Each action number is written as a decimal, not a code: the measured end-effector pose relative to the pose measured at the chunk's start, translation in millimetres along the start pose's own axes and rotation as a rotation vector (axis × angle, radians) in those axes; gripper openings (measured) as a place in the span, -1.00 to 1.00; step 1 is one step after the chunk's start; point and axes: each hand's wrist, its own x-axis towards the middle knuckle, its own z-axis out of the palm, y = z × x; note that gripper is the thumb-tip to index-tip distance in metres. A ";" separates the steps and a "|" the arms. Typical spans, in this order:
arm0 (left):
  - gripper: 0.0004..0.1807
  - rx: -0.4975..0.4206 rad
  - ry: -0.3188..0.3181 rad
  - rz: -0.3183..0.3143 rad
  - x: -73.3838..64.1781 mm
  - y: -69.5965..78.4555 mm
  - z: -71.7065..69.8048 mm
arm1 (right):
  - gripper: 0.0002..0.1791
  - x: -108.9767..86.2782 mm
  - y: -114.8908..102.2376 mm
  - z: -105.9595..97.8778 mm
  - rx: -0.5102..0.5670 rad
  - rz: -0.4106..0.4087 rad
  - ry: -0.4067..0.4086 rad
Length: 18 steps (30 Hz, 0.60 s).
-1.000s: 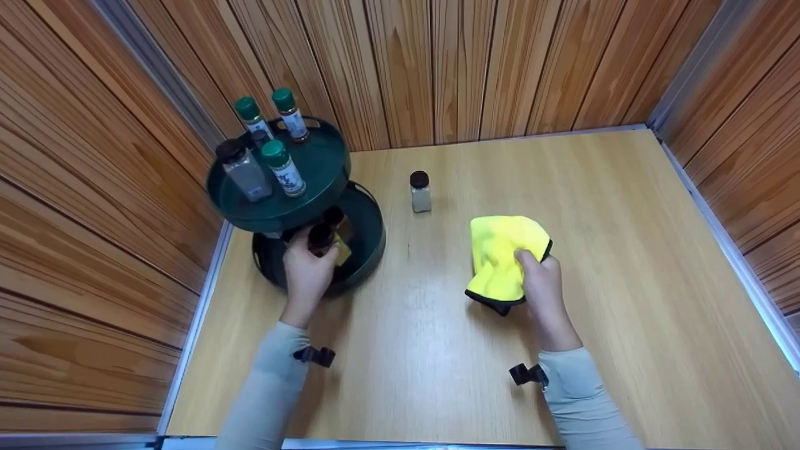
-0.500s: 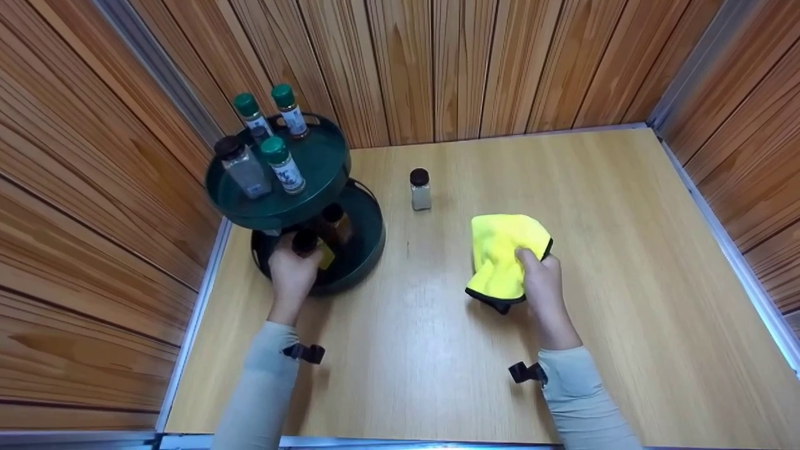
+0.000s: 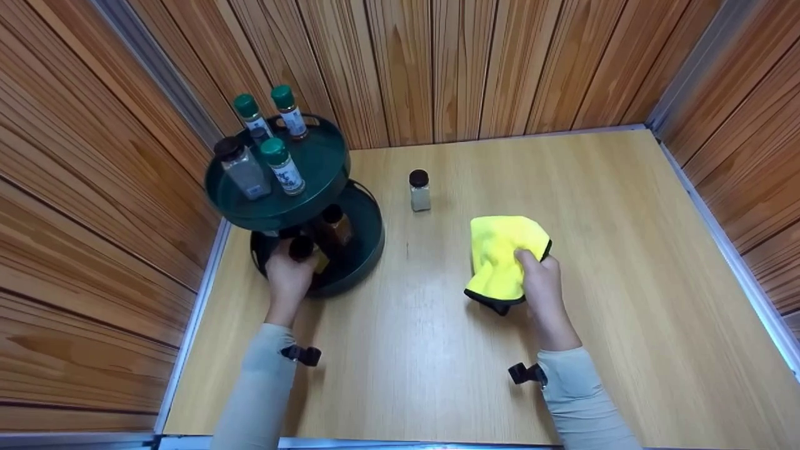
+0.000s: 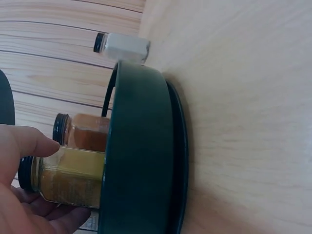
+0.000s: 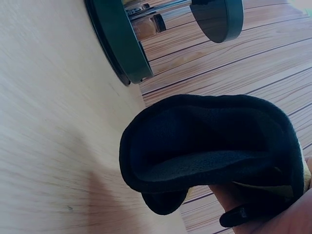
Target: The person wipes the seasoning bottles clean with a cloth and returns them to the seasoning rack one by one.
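Observation:
In the head view my left hand (image 3: pixel 289 275) reaches into the lower tier (image 3: pixel 370 250) of a dark green two-tier round rack. It holds a spice jar (image 4: pixel 70 178) with yellow-brown powder and a black lid, thumb on one side and fingers on the other. The jar's base is hidden behind the tier's wall in the left wrist view. Beside it stands another spice jar (image 4: pixel 87 131) with reddish-brown powder. Over the table's right half, my right hand (image 3: pixel 544 287) grips a yellow cloth (image 3: pixel 500 250) with black edging. Its dark underside shows in the right wrist view.
On the upper tier (image 3: pixel 322 181) stand several bottles, among them a green-capped bottle (image 3: pixel 284 167) and a dark-lidded jar (image 3: pixel 244 170). A jar of white contents (image 3: pixel 420 194) stands on the table between rack and cloth. Wood-panelled walls (image 3: pixel 400 75) border the table.
My left hand has shifted left within the lower tier, carrying the yellow-brown spice jar away from the reddish-brown one. The right hand and cloth look unmoved.

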 end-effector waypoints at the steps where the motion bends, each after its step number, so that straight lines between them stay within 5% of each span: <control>1: -0.69 -0.003 -0.005 -0.003 0.2 -1.0 -0.4 | -0.70 0.2 0.1 -0.1 -0.001 0.001 -0.001; 18: -0.65 -0.029 -0.014 -0.013 -1.2 -7.5 4.2 | -0.68 1.7 -2.0 -2.6 0.013 0.011 -0.007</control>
